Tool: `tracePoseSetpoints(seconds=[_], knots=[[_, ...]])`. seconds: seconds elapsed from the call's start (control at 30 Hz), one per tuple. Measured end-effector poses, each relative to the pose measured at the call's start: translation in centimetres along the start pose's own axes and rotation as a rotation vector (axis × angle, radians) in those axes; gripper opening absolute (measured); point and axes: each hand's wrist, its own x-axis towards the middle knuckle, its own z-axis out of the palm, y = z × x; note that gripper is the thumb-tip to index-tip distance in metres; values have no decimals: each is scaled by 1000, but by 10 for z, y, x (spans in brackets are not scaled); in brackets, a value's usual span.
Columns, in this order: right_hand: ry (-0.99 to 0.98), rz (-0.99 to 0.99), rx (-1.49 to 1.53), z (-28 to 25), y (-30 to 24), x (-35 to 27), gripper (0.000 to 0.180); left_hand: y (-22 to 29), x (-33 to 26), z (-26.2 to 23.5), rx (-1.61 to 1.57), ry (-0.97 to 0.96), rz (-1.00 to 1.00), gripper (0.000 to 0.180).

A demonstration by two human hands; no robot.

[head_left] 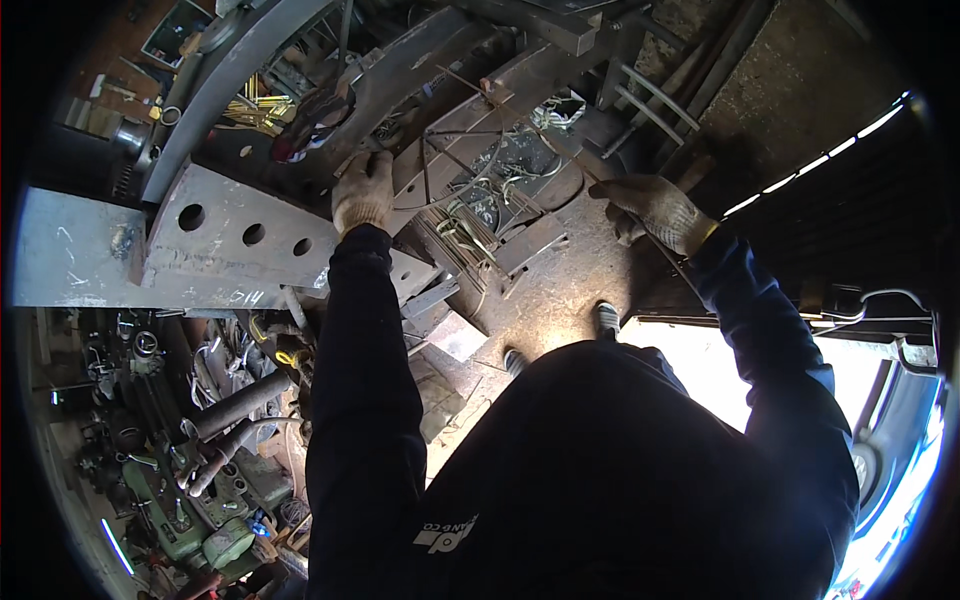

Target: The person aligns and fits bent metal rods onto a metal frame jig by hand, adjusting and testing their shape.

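Observation:
My left hand (362, 190), in a worn work glove, rests on the upper edge of a thick steel plate (230, 235) with three round holes, fingers curled over the edge. My right hand (655, 212), also gloved, is closed around a thin metal rod (545, 135). The rod slants from the scrap pile at the upper middle, through my fist, and down toward my sleeve. Both arms are in dark sleeves. My shoes (606, 318) stand on a rusty floor plate below the hands.
Between the hands lies a heap of scrap steel bars and tangled wire (470, 215). Pipes (235, 405) and green machine parts (200, 530) crowd the lower left. A long grey beam (70, 255) runs off left. Bright daylight and part of a vehicle (900, 470) are at lower right.

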Motion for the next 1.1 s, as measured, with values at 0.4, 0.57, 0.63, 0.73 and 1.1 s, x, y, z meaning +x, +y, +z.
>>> tracePoseSetpoints(seconds=[0.4, 0.57, 0.63, 0.73, 1.1], knots=[[3, -66, 603, 40, 24, 15, 61, 1, -4, -3, 9, 8, -26, 53], [-149, -171, 593, 52, 27, 8, 50, 6, -6, -5, -25, 24, -13, 49], [-104, -132, 604, 71, 18, 1, 47, 5, -6, -6, -7, 21, -9, 49], [-10, -72, 706, 114, 10, -4, 43, 9, -10, -6, 25, 22, -10, 48], [311, -119, 755, 194, 10, 24, 32, -2, -4, 2, 61, 35, 73, 49]])
